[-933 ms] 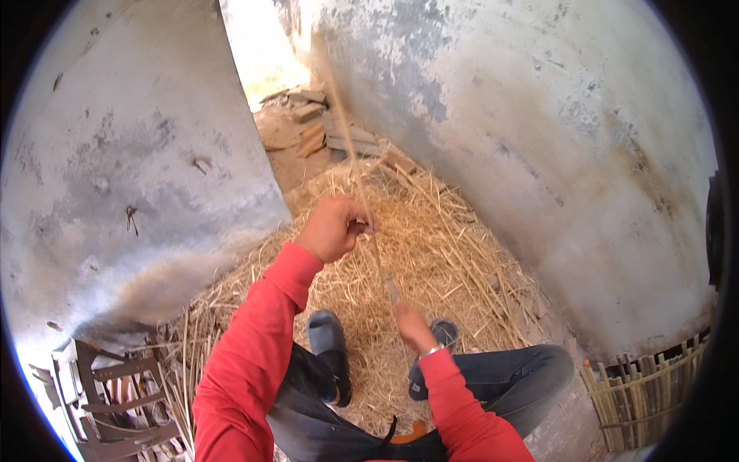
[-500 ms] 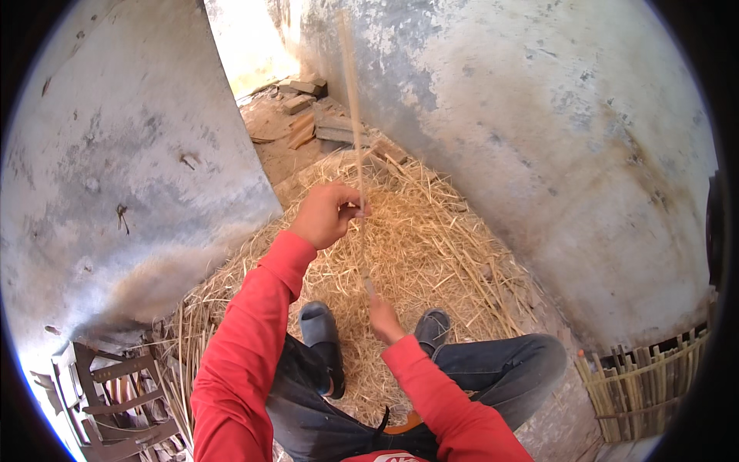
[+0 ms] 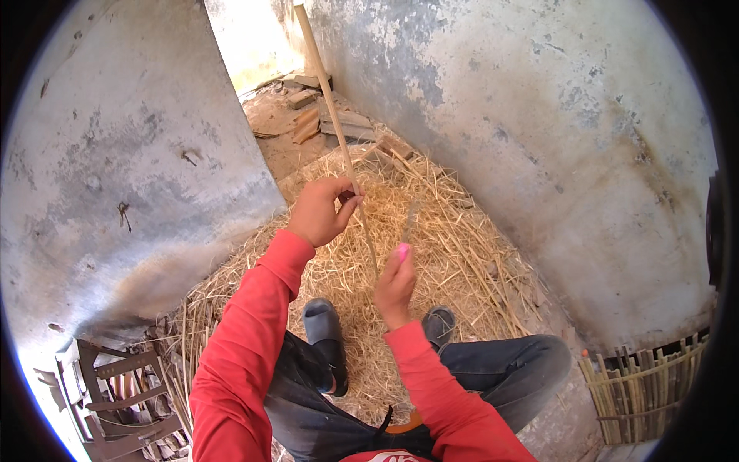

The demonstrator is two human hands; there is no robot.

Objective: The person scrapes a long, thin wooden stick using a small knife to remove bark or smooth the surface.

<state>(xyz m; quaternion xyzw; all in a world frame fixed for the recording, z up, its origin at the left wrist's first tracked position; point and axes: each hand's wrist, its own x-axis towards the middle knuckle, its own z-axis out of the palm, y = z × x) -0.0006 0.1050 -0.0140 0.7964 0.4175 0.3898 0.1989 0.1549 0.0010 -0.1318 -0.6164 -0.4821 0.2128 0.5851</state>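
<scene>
Between thumb and fingers, my left hand [image 3: 326, 209] pinches a long, pale bamboo strip [image 3: 329, 100]. Its wide end rises toward the top of the view, and its thin end hangs below the hand. My right hand [image 3: 396, 286] is closed around the pink handle [image 3: 402, 252] of a knife. The blade [image 3: 410, 219] points up and away, blurred, a little to the right of the strip and apart from it. Both hands are above a heap of straw-coloured shavings [image 3: 431, 254].
Plastered walls [image 3: 570, 154] rise on both sides. Bricks [image 3: 304, 98] lie at the far opening. At the lower left stands a dark wooden frame [image 3: 127, 393]; a bundle of bamboo slats [image 3: 647, 389] is at the lower right. My sandalled feet rest on the shavings.
My right hand has moved up and forward, turning the knife away from the strip. The strip's upper end has tilted left. My left hand stays nearly in place, still holding it.
</scene>
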